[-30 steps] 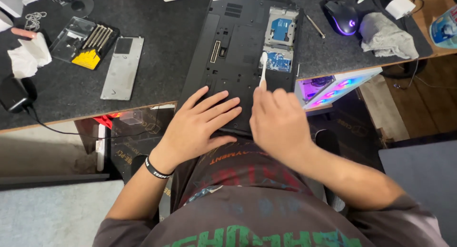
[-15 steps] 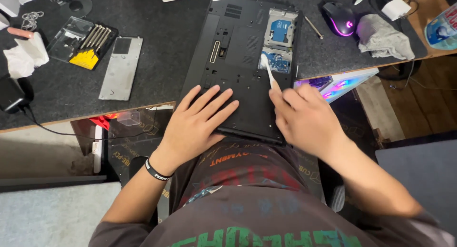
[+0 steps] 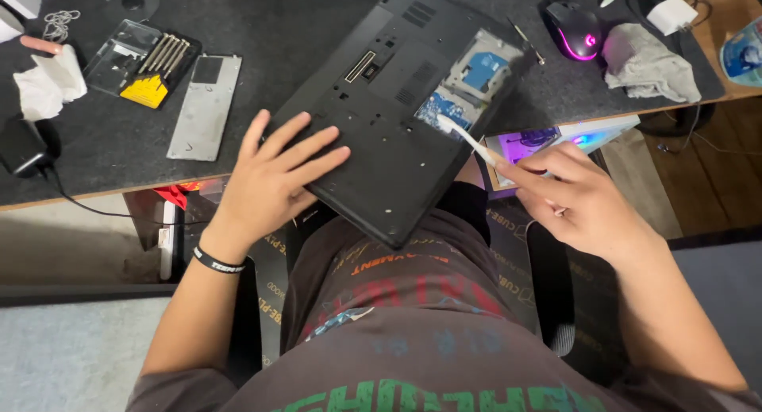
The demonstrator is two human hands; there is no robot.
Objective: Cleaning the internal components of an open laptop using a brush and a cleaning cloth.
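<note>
A black laptop (image 3: pixel 397 102) lies upside down on the dark desk mat, turned at an angle, its near corner hanging over the desk edge toward my lap. One bay is open and shows blue circuit parts (image 3: pixel 468 82). My left hand (image 3: pixel 274 174) lies flat with spread fingers on the laptop's near left corner. My right hand (image 3: pixel 583 198) pinches a white cotton swab (image 3: pixel 468 138), whose tip touches the lower edge of the open bay.
A grey metal cover plate (image 3: pixel 202 106) and a clear case of screwdriver bits (image 3: pixel 143 63) lie to the left, beside crumpled white tissue (image 3: pixel 48 82). A lit mouse (image 3: pixel 575 31), a grey cloth (image 3: pixel 647 63) and a white charger (image 3: pixel 671 15) sit at the right.
The laptop has swung clockwise, its near corner now over my lap. My right hand has moved right and off the laptop, still holding the swab. My left hand stays on the base.
</note>
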